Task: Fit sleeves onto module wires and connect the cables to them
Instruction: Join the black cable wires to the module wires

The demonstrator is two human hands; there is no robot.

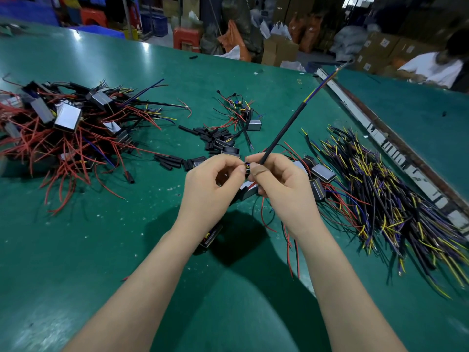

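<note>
- Head view: the left hand (213, 179) and right hand (279, 181) meet above the green surface (127, 250), fingertips pinching thin wire ends between them; both grips are narrow.
- The right hand also holds a black cable (286, 128), which slants up and away to the right.
- A small module (247, 190) shows just under the hands, partly hidden.
- On the surface: a heap of red-wired modules (63, 123) at left, loose black sleeves (210, 141) beyond the hands, a pile of cables (380, 199) at right.
- The cable's far end shows yellow and blue cores.
</note>
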